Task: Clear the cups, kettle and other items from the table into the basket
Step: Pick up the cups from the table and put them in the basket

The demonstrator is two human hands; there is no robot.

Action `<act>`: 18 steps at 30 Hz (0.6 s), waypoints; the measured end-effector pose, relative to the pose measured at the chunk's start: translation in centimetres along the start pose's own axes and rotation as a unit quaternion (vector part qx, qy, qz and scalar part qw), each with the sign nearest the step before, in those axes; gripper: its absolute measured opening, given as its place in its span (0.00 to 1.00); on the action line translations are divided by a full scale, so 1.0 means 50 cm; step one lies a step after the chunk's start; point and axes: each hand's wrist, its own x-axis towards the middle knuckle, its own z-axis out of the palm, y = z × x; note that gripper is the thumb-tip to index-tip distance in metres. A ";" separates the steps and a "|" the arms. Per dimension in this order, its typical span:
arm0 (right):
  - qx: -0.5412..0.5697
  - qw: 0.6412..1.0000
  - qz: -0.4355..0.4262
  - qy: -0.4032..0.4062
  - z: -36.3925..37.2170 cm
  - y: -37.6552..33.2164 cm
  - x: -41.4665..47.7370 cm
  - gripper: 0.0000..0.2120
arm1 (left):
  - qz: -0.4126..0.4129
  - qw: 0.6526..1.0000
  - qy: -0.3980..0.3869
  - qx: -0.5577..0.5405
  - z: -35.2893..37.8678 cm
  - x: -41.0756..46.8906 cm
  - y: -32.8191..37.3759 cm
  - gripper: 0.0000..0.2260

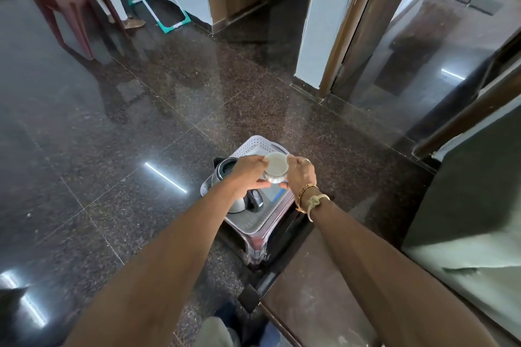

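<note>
Both hands, left hand and right hand, clasping one pale cup above the white basket, kettle already inside. Could tip and spill onto the kettle if lowered unevenly, or snag the far rim.

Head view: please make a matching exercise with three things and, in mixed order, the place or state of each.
Things:
1. cup
2. kettle
3. basket

Places or states:
A. lies inside the basket
B. sits on a low stool
C. held between the left hand and the right hand

Pairs: 1-C, 2-A, 3-B
</note>
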 end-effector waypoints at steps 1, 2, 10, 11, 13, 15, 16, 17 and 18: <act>0.000 1.000 -0.003 -0.002 0.001 -0.012 0.008 0.12 | 0.003 1.000 0.007 0.000 0.000 0.002 0.011 0.06; -0.003 1.000 -0.005 -0.006 0.003 -0.022 0.019 0.10 | 0.007 1.000 0.013 0.004 -0.002 0.009 0.020 0.06; -0.088 0.996 -0.018 -0.002 0.056 -0.066 0.106 0.17 | 0.003 0.999 0.043 0.014 -0.023 0.096 0.083 0.07; -0.101 0.995 -0.014 -0.001 0.067 -0.066 0.118 0.18 | 0.000 0.999 0.036 0.014 -0.029 0.116 0.085 0.09; -0.108 0.994 -0.005 0.007 0.088 -0.063 0.142 0.17 | 0.003 0.999 0.014 0.044 -0.045 0.163 0.086 0.14; -0.104 0.995 0.007 0.009 0.113 -0.054 0.169 0.15 | -0.017 0.995 0.017 0.096 -0.062 0.196 0.093 0.15; -0.102 0.995 0.018 0.010 0.127 -0.048 0.185 0.14 | -0.006 0.982 0.000 0.187 -0.071 0.214 0.091 0.15; -0.097 0.995 0.030 0.011 0.142 -0.044 0.203 0.13 | -0.018 0.987 0.002 0.157 -0.081 0.243 0.091 0.14; -0.086 0.995 0.042 0.012 0.157 -0.040 0.220 0.11 | -0.013 0.990 0.022 0.140 -0.090 0.270 0.096 0.13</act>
